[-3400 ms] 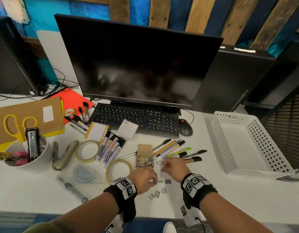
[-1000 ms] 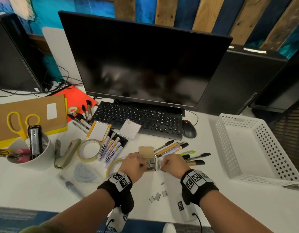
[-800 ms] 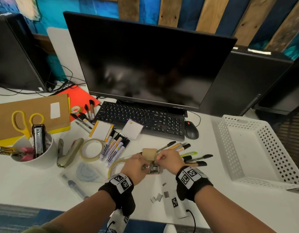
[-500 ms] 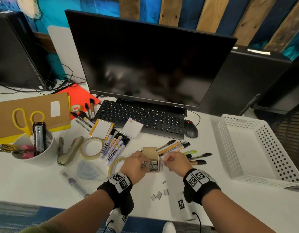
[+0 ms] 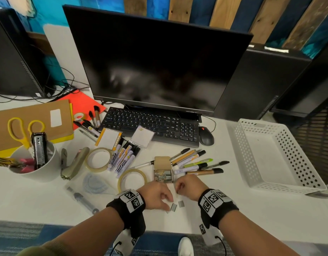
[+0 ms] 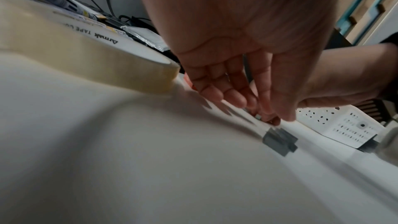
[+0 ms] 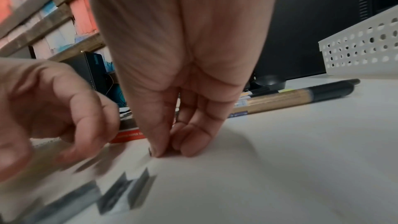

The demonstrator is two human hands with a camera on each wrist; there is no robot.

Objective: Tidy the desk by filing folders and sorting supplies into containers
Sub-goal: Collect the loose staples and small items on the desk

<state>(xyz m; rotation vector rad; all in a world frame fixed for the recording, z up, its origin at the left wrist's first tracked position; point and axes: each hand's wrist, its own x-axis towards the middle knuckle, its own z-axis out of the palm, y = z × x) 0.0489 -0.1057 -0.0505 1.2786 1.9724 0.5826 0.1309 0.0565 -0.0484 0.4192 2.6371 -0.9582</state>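
Short grey metal staple strips [image 5: 173,207] are scattered on the white desk [image 5: 251,209] just in front of the small open cardboard staple box [image 5: 163,174], which already holds a loose heap of them. The left hand [image 5: 156,196] is lowered over the nearest strips, its fingertips [image 6: 267,117] drawn together at the desk surface; whether a strip is actually pinched cannot be told (the wrist view is blurred there). The right hand [image 5: 188,186] is held beside it, thumb and forefinger [image 7: 157,149] pressed together on the desk over something too small to make out.

The strips are judged to be very light, stiff and thin, yet brittle along their glued seams, so breakage is likely if they are bent. Being flat against a smooth top, they are probably best taken by their long edges, or slid towards the desk's edge first. The white perforated plastic basket [image 5: 292,145] stands well apart to the right.
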